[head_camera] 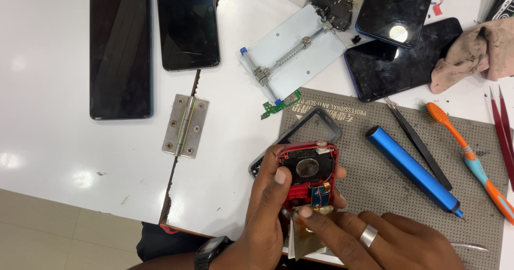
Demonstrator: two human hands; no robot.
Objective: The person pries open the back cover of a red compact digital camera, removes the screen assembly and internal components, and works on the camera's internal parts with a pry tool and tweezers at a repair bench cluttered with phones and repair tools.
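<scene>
— Near the lower middle of the worktop (64, 157), what do both hands have?
— An opened red phone body (309, 171), its dark inner side facing up. The left hand (267, 216) wraps around its left edge, thumb lying across the frame, so it is closed on the phone. The right hand (385, 240), with a ring on one finger, pinches narrowly at the phone's lower end, where a small gold-coloured flex part (320, 193) shows.

— Is the right hand gripping a tool?
— Something thin and shiny pokes out near its fingertips, but it is too small to make out. The fingers hide the phone's bottom edge, and a foil-like sheet (306, 240) under them is partly covered too.

— What lies behind the phone?
— A dark phone frame (316, 124), mostly hidden by the red body, resting on a grey perforated mat (385, 179). On the mat to the right are a blue cylinder-shaped tool (412, 171), black tweezers (417, 141) and an orange-handled brush (471, 157).

— Anything cut off?
— Two red tweezers (504, 128) run out of the right edge, and the right wrist leaves the bottom.
</scene>
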